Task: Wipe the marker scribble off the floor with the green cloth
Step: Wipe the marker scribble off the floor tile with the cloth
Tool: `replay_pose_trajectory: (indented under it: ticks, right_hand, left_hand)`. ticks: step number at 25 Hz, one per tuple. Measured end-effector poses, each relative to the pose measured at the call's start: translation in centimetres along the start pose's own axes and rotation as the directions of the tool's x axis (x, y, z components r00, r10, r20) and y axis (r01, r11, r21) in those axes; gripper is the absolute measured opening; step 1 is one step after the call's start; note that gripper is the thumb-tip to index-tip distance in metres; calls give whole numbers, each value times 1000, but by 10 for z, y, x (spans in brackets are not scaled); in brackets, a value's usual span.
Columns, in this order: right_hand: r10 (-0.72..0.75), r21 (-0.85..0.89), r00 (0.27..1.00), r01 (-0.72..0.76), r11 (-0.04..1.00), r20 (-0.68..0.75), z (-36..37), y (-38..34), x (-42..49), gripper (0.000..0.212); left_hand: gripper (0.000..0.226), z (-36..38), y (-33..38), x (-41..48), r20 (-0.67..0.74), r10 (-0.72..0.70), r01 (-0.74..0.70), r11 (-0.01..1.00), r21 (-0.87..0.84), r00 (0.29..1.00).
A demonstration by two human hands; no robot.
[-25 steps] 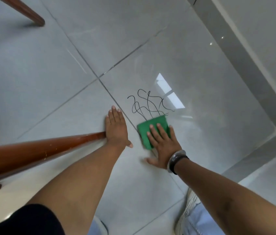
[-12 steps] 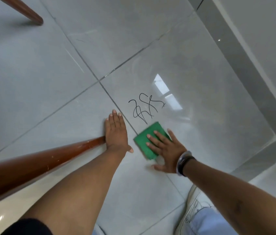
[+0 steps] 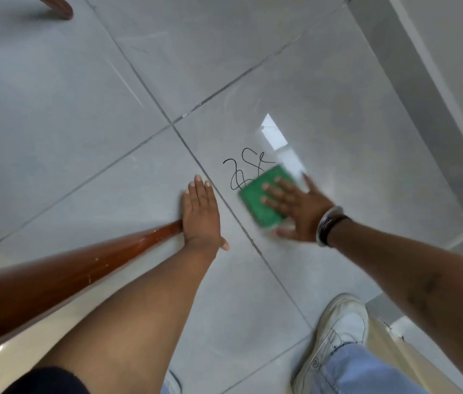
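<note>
Now right hand (image 3: 298, 207) flat on green cloth (image 3: 258, 199), overlapping marker scribble (image 3: 238, 172).

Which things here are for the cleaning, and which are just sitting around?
For the cleaning:
green cloth
marker scribble
right hand pressing the cloth
left hand flat on the floor

Just sitting around:
brown wooden leg
white shoe
wristband

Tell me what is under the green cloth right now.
The green cloth lies flat on the grey floor tile, pressed by the right hand. The marker scribble runs up to its upper left edge; any ink beneath is covered and cannot be seen.
</note>
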State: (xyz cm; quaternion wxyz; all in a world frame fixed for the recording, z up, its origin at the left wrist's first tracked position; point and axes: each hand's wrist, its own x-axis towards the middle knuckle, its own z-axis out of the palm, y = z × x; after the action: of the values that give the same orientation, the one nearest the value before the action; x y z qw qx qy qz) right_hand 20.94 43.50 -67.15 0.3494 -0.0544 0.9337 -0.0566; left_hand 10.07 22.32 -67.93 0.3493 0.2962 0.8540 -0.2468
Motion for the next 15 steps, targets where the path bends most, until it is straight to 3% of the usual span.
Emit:
replay_pose_trajectory:
  ticks: [1,2,3,4,5,6,7,8,9,10,11,13,14,15]
  right_hand:
    - [268,110,962,-262,959,-45,-4,14,16,96]
    - [542,280,840,-512,812,-37,-14,22,33,99]
    - [698,381,716,-653,654,28,-28,19,47,101]
    - [696,400,713,-664,632,85,-39,7,54,105]
    - [586,317,810,-567,761,42,-34,-5,54,106]
    - [352,194,936,-345,918,-2,-22,-18,44,104]
    - [75,58,997,-76,995,4,-13,-33,25,99]
    - [-122,-31,990,124,992,76,-8,-34,6,92]
    - [-214,-70,970,223,972,112,-5,-25,-3,87]
    - [-179,-91,981,185,979,69,-2,-16,0,83]
    - [-31,-68,1000,31,997,-1,-6,-9,14,82]
    - [385,226,920,-360,905,-73,-23,-14,55,88]
    - [482,318,873,-438,841,-71,-36,-24,74,93]
    - [462,306,885,-422,853,-67,-43,-37,83,95]
  left_hand:
    - [158,0,-1,2,-15,-1,1,1000,1,1000]
    - [158,0,0,2,-22,4,-4,1000,2,1000]
    - [158,1,0,1,-20,8,-8,1000,-2,1000]
    - [157,1,0,1,-15,7,-7,1000,-9,1000]
    - [157,0,-1,0,-8,9,-9,1000,-14,1000]
    - [156,0,-2,0,-2,14,-14,1000,-19,1000]
    - [156,1,-3,1,-3,14,-14,1000,-25,1000]
    - [156,2,-4,1,-7,8,-9,1000,-28,1000]
    - [157,3,-5,1,-8,7,-7,1000,-24,1000]
    - [157,4,-4,1,-18,5,-5,1000,-17,1000]
    - [158,5,-4,3,-32,6,-7,1000,-11,999]
    - [159,9,-5,3,-47,25,-26,999,-23,999]
    - [158,10,-7,3,-60,23,-25,999,-32,998]
    - [158,9,-8,2,-62,23,-25,999,-22,998]
